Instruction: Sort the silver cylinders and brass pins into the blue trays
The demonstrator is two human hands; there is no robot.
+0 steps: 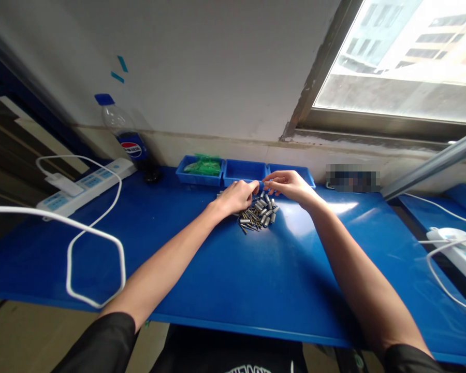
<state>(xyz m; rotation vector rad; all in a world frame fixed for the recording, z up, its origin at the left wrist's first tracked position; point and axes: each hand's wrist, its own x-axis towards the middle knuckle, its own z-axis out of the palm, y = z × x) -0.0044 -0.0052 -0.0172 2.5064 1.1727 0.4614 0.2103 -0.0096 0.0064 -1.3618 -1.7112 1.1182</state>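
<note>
A pile of small metal cylinders and pins (259,212) lies on the blue table (233,269). My left hand (237,196) hovers at the pile's far left edge with its fingers curled in a pinch. My right hand (289,185) is just right of it, also pinching, fingertips pointing toward the left hand. The two sets of fingertips nearly meet above the pile. Whatever they pinch is too small to make out.
Three small blue bins stand behind the hands; the left bin (200,171) holds green parts, the middle bin (244,171) looks bare. A soda bottle (126,134) and a white power strip (85,186) with looping cable sit at left. Another strip (456,251) lies at right.
</note>
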